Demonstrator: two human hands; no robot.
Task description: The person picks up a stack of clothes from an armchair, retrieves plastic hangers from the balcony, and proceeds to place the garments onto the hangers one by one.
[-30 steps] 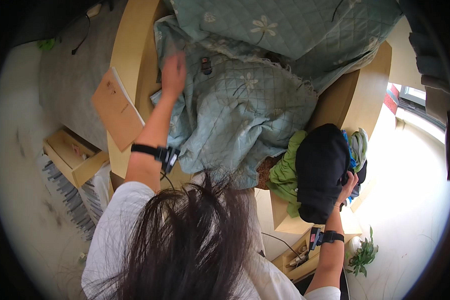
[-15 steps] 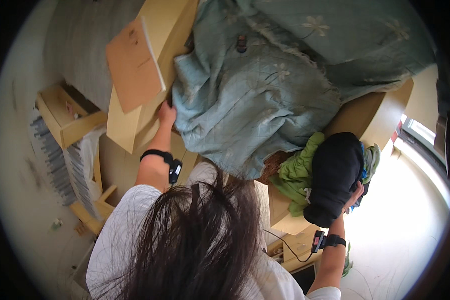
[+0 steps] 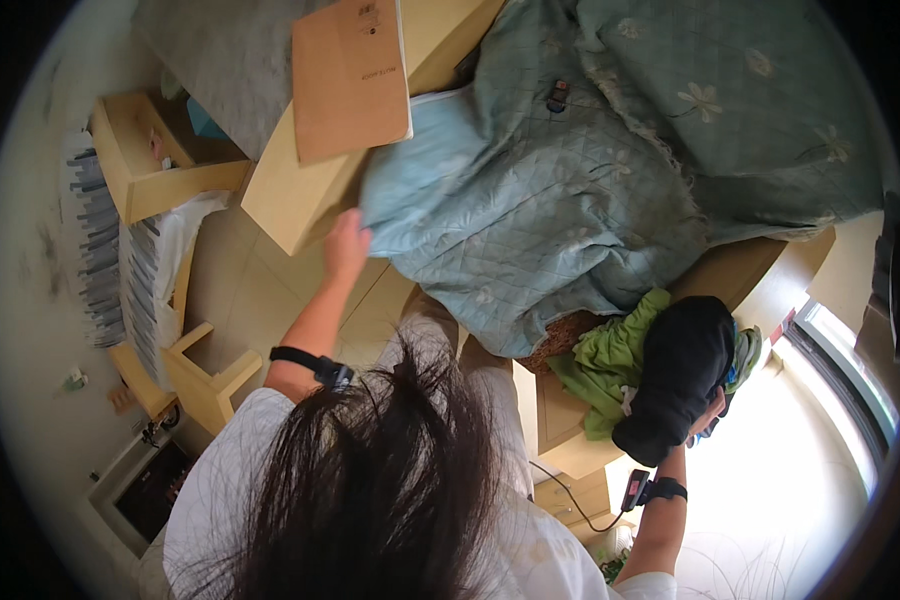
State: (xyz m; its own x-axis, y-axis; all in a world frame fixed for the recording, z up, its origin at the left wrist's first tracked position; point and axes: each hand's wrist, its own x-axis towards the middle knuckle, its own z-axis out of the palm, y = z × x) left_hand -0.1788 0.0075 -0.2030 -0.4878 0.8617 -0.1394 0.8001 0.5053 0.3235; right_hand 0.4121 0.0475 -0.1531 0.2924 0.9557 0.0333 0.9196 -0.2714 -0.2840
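A blue-green quilted cover (image 3: 530, 200) with a flower pattern lies over a pale wooden piece of furniture in front of me. My left hand (image 3: 348, 243) is closed at its left edge, next to the wooden side board; the hand and that edge are slightly blurred. On the right, a bundle of clothes lies at the wooden corner: a black garment (image 3: 675, 380) on top of a light green one (image 3: 610, 360). My right hand (image 3: 708, 412) grips the outer side of the black garment, its fingers partly hidden by the cloth.
A brown-covered notebook (image 3: 350, 85) lies on the wooden board (image 3: 300, 200) at the upper left. A small dark object (image 3: 557, 96) rests on the cover. An open wooden drawer (image 3: 170, 185) stands at far left. Low wooden furniture (image 3: 210, 365) is below it.
My left hand has drawn the cover's left edge out toward the board, stretching it flatter. My right hand stays on the black garment. The whole view has shifted a little.
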